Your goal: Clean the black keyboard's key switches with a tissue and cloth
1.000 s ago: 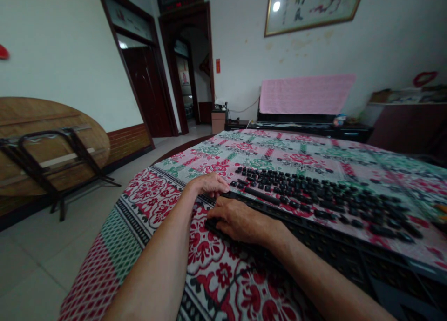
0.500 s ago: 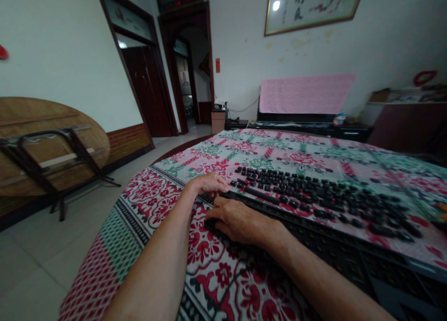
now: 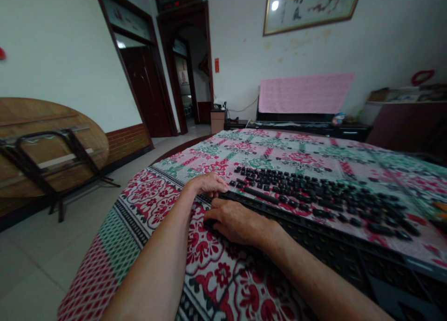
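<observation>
A black keyboard frame (image 3: 331, 251) with its keys stripped off lies along the near side of a table under a red, green and white floral cloth (image 3: 157, 200). Just beyond it, several loose black keycaps (image 3: 314, 195) are laid out in rows on the cloth. My left hand (image 3: 209, 183) rests at the frame's far left corner, fingers curled down onto it. My right hand (image 3: 233, 221) covers the near left end of the frame, fingers bent over its edge. What lies under either palm is hidden.
A folded round wooden table (image 3: 45, 139) leans against the left wall on the tiled floor. Dark doorways (image 3: 188, 74) open at the back. A pink cloth (image 3: 303, 95) covers something on a low black cabinet behind the table. A dark sideboard (image 3: 405, 121) stands at the right.
</observation>
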### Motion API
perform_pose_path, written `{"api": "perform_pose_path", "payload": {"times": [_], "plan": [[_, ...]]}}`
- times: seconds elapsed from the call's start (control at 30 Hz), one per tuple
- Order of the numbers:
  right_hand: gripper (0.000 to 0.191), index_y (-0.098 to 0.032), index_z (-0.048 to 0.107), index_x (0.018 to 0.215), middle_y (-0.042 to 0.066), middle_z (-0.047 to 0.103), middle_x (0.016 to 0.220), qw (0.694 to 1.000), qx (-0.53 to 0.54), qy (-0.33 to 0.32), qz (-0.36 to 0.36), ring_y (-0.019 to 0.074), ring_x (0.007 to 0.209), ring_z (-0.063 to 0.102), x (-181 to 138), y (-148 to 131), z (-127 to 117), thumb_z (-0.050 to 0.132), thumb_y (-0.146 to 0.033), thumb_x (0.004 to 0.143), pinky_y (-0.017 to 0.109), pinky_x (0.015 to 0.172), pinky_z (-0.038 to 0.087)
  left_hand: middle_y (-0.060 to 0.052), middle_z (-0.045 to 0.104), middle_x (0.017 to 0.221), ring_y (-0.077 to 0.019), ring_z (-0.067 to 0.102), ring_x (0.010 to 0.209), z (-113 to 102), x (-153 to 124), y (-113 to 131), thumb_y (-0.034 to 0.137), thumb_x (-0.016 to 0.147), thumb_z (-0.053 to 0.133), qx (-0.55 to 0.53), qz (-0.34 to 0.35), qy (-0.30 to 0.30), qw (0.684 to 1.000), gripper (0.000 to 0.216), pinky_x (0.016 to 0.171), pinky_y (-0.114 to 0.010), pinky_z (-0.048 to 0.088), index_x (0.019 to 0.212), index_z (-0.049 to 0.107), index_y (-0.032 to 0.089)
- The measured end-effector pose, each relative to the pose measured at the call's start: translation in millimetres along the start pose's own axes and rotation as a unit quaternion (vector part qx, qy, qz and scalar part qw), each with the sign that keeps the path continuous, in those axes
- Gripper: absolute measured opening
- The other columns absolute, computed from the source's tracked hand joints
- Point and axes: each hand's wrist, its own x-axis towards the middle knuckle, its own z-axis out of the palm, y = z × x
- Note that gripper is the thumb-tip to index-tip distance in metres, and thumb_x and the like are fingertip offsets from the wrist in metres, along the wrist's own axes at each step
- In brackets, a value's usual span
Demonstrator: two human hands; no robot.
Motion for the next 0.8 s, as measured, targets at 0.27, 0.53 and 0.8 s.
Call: {"api": "perform_pose_path", "payload": {"times": [0.27, 0.53, 0.8], "plan": [[0.014, -0.016, 0.058, 0.084, 0.004, 0.051, 0.081, 1.000, 0.018, 0.008, -0.012, 0.0123, 0.073, 0.047, -2.7, 0.3, -1.0, 0.045, -0.016, 0.077, 0.024, 0.067, 0.035, 0.002, 0.054, 0.051, -0.0075, 0.048, 0.045, -0.6, 1.1, -2.1, 0.032, 0.062, 0.058, 0.004, 0.010, 0.002, 1.000, 0.031, 0.039, -0.016, 0.036, 0.084, 0.064, 0.013], [0.016, -0.015, 0.058, 0.078, 0.004, 0.049, 0.076, 0.999, -0.036, 0.026, -0.007, 0.0125, 0.068, 0.042, -4.3, -4.6, 5.3, 0.042, -0.014, 0.079, 0.026, 0.066, 0.033, 0.002, 0.055, 0.051, -0.0070, 0.048, 0.043, -1.6, 4.9, -8.3, 0.033, 0.062, 0.058, 0.007, 0.018, 0.003, 1.000, 0.032, 0.038, -0.016, 0.036, 0.086, 0.064, 0.014], [0.019, -0.017, 0.062, 0.086, 0.003, 0.054, 0.078, 0.995, 0.064, 0.074, -0.025, 0.0110, 0.071, 0.045, -7.4, 5.2, 6.8, 0.046, -0.015, 0.078, 0.022, 0.065, 0.034, 0.002, 0.055, 0.050, -0.0074, 0.048, 0.045, 0.1, 4.6, -5.5, 0.032, 0.061, 0.058, 0.011, -0.003, 0.016, 1.000, 0.029, 0.039, -0.016, 0.036, 0.084, 0.064, 0.014]]}}
